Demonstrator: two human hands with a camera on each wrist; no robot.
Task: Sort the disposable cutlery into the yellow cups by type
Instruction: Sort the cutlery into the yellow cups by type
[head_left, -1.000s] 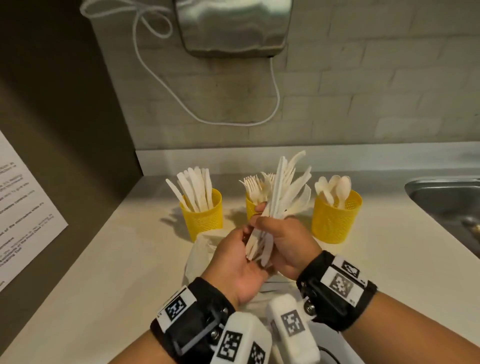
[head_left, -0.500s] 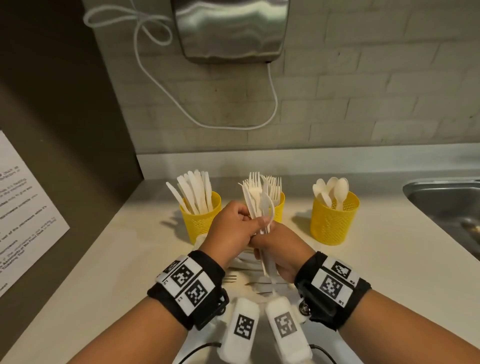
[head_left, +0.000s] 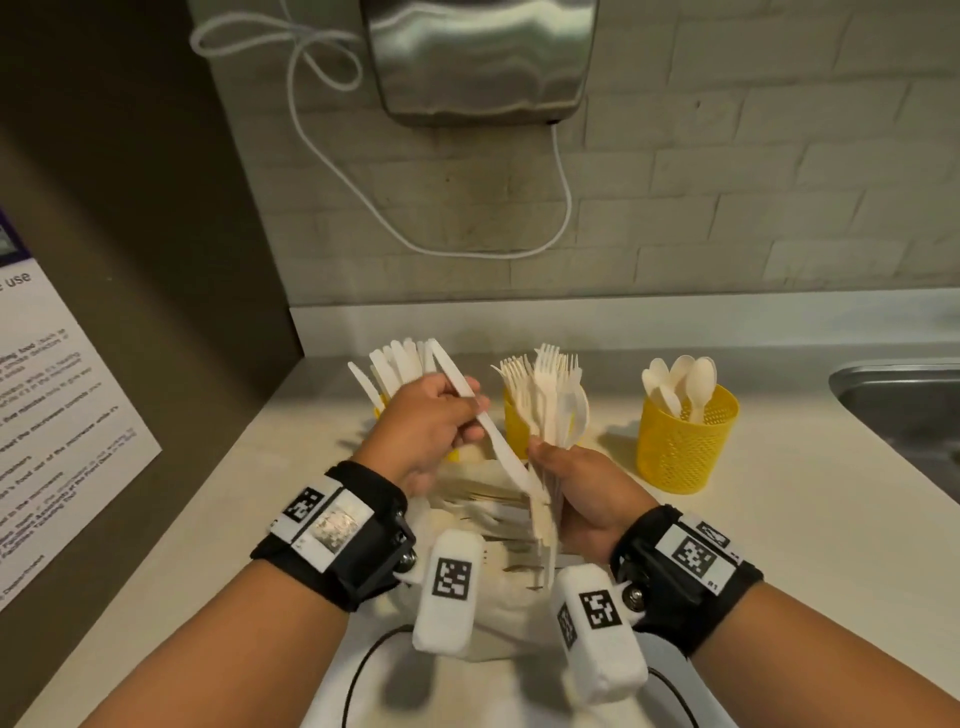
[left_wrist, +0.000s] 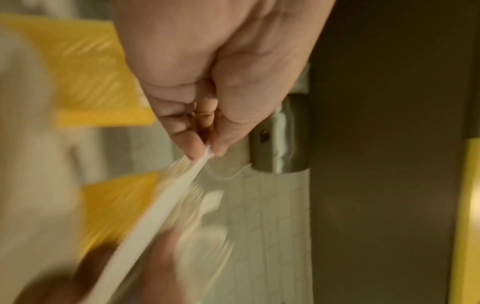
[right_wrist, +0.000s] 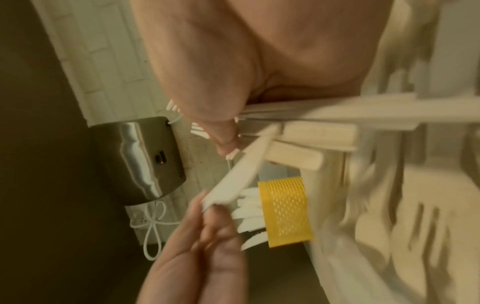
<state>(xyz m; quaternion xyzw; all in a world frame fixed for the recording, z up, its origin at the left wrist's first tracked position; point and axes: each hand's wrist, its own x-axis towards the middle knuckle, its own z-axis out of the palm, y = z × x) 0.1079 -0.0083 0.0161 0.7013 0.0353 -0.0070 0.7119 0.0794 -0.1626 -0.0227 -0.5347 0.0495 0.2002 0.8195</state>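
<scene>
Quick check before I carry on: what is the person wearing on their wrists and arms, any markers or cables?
Both forearms are bare, with no sleeves. The left hand and right hand each have a black wrist strap carrying white plates printed with black square code markers. A white camera pod, also bearing a code marker, hangs under each wrist. Thin black cables trail from the pods.

I'm seeing matt white plastic on the knife (head_left: 480, 415) and the forks (head_left: 545, 387). The 3 yellow cups (head_left: 685, 447) are looking like perforated matt plastic mesh. The wall dispenser (head_left: 478, 57) is showing glossy brushed metal, the sink (head_left: 904, 395) dull steel. The countertop (head_left: 805, 519) is appearing smooth and matt; the wall tiles (head_left: 779, 171) slightly rough.
</scene>
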